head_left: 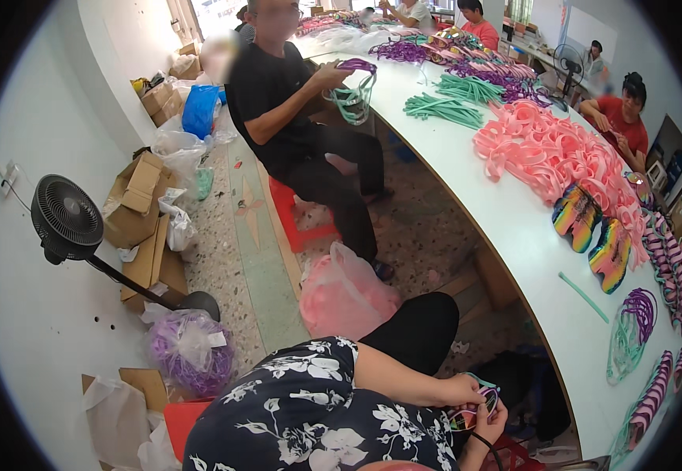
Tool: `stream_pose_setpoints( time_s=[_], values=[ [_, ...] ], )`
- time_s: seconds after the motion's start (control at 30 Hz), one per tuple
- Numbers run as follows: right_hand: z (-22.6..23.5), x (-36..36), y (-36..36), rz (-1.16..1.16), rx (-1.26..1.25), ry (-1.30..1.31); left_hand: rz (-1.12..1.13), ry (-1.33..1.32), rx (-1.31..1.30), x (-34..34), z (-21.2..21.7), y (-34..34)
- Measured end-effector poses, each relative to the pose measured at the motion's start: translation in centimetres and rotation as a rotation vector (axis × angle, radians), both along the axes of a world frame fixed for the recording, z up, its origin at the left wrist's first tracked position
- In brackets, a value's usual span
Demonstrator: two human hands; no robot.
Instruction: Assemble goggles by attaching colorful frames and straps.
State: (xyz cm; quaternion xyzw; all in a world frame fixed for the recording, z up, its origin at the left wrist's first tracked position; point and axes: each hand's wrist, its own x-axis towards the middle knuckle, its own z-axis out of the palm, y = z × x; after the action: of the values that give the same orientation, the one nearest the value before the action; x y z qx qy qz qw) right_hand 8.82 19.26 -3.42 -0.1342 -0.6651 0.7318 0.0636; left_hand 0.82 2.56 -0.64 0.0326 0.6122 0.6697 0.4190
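Note:
Both my hands are low at the right, in front of my dark floral top and below the table's edge. My left hand [466, 390] has its fingers pinched on a purple and mint-green cord [488, 386]. Close against it, my right hand [492, 421] also has its fingers closed on the cord. Between and under the hands is a small multicoloured patterned piece [460, 416], partly hidden by the fingers. Nearest on the table are a looped bundle of purple and mint-green cords [631, 334] and a loose mint-green strip [583, 297].
The curved white table [506, 243] carries a pink strap heap [553, 149], mint-green strips [443, 110] and rainbow-coloured pieces [612, 255]. A co-worker [294, 102] sits across holding purple and green cords. A pink-filled bag [345, 290] and a fan [67, 217] stand on the floor.

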Motion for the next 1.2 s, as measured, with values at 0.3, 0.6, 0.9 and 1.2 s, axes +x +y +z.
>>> stream_pose_setpoints(
  time_s=[0.3,0.6,0.9,1.2],
  values=[
    [0.3,0.5,-0.4,0.001,-0.001,0.065,-0.011,-0.036,0.05,0.4,-0.1,-0.3],
    [0.6,1.1,-0.1,0.003,0.015,0.078,-0.034,-0.011,0.046,1.0,0.8,-0.3],
    [2.5,2.9,-0.8,-0.076,0.047,0.084,-0.075,0.071,0.114,1.8,0.4,0.3],
    [4.1,5.0,-1.2,-0.187,0.189,0.034,-0.164,0.123,0.075,2.5,1.4,1.2]
  ],
)
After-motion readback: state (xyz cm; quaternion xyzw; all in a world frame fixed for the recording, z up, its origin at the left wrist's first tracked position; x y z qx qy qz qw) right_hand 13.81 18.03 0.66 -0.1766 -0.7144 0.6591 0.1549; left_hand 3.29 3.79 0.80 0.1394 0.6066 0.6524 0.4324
